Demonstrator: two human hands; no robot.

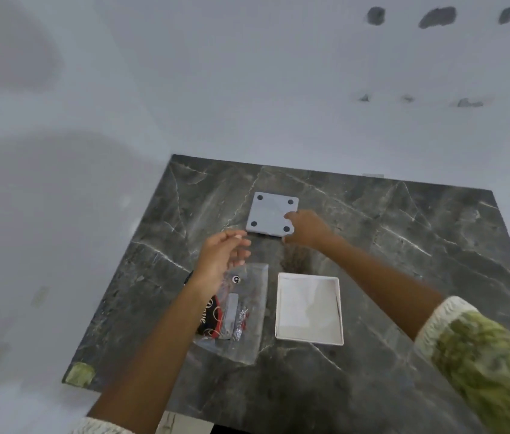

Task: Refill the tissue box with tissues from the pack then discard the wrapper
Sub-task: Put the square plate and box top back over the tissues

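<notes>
Dark marble table (404, 245) is seen from above, against a white wall. Grey square panel with four dark round feet (272, 214), apparently the tissue box underside or base, is placed at 12 o'clock of the table centre; which of the two cannot be told. Right hand (307, 228) is laid on the panel's 4 o'clock corner, fingers curled over the edge, touching it; whether it is actually gripped cannot be told. Left hand (223, 255) is held just at 7 o'clock of the panel, apart from it, fingers loosely half-open and slightly blurred, nothing held. White rectangular tray-like piece (309, 310), shallow and open-topped, is set at 6 o'clock of the panel, flat on the table; its inside looks white, and tissues versus bare interior cannot be told. Clear plastic wrapper (244, 311) with red-black print is laid flat just at 9 o'clock of the white piece, partly under the left forearm. Green patterned sleeve (482, 355) is seen on the right arm.
</notes>
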